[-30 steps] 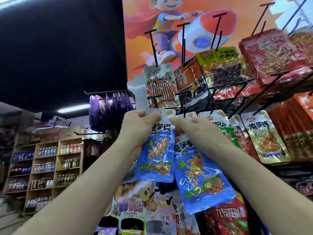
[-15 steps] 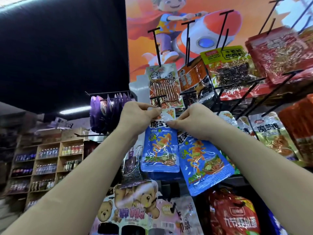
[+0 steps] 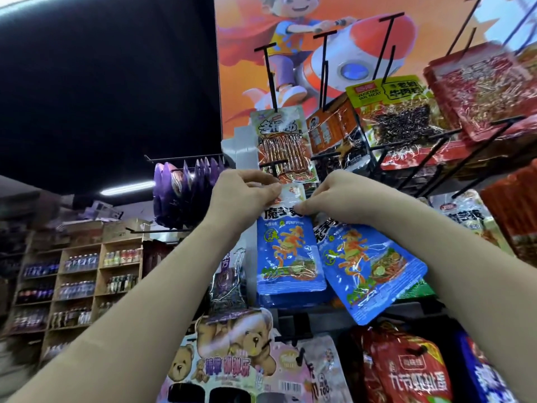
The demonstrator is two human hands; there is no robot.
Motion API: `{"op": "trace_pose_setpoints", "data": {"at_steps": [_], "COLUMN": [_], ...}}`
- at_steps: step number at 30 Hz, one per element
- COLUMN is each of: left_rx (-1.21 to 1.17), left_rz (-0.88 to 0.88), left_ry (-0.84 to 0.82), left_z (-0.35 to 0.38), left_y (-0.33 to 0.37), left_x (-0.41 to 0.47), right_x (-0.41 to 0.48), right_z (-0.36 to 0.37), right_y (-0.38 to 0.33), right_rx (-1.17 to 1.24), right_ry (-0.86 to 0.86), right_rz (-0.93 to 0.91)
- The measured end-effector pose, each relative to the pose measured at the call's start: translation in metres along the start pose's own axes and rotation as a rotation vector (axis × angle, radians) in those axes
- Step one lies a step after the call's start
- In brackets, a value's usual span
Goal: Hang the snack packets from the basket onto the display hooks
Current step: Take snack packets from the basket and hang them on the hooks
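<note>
Blue snack packet (image 3: 287,251) is held upright just below a black display hook (image 3: 273,165); left hand (image 3: 241,196) and right hand (image 3: 337,199) both pinch its white header (likely aligning the hole). A second blue packet (image 3: 369,266) tilts under the right hand, apparently kept spare.

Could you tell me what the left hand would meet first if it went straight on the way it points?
Most likely the right hand: the left hand points rightward across the top of the blue packet both pinch, with the right fingers just beyond, though depth is unclear.
</note>
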State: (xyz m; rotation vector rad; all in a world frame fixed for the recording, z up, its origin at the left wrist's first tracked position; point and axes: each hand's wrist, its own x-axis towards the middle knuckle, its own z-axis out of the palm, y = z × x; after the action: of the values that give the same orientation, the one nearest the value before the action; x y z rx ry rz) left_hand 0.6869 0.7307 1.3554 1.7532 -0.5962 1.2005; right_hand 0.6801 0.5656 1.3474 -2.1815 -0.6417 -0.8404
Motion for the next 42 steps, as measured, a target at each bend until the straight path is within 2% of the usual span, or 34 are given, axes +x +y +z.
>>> {"op": "trace_pose_setpoints", "data": {"at_steps": [5,8,12,15,17,21,25,31,33,36,38,42], "left_rx": [-0.242,-0.242,-0.09,-0.036,0.117,0.529,0.582,0.519,0.391,0.035,-0.109,-0.318], "left_rz": [-0.131,-0.093,-0.067,-0.128,-0.037,0.302,0.294,0.411,0.416,0.298,0.199,-0.077], "left_ry": [0.033,0.075,0.165,0.129,0.146,0.241,0.218,0.221,0.217,0.036,-0.08,-0.21], "left_z": [0.0,0.005,0.009,0.009,0.011,0.016,0.012,-0.003,-0.003,0.004,0.013,0.019], "left_y": [-0.006,-0.01,-0.009,-0.014,-0.018,-0.025,-0.034,-0.027,-0.015,0.013,0.025,0.024], "left_x": [-0.002,-0.003,0.003,0.005,0.0,-0.009,-0.011,-0.037,-0.054,-0.081,-0.089,-0.085], "right_x": [-0.002,-0.002,0.004,0.004,0.003,-0.001,-0.028,-0.068,-0.072,-0.076,-0.078,-0.081], "right_z": [0.004,0.011,0.012,0.006,0.008,0.023,0.007,-0.02,-0.018,-0.012,-0.006,0.012], "right_y": [0.006,0.009,0.006,0.004,0.004,0.004,0.011,0.037,0.039,0.037,0.032,0.026], "right_rx": [-0.008,0.013,-0.035,-0.048,-0.046,-0.109,0.068,0.371,0.494,0.612,0.645,0.53], "right_ry": [0.027,0.069,0.059,0.007,0.026,0.111,0.117,0.261,0.281,0.284,0.275,0.33], "right_rz": [-0.036,-0.073,-0.065,-0.017,-0.024,-0.091,-0.1,-0.291,-0.298,-0.301,-0.326,-0.379]}}
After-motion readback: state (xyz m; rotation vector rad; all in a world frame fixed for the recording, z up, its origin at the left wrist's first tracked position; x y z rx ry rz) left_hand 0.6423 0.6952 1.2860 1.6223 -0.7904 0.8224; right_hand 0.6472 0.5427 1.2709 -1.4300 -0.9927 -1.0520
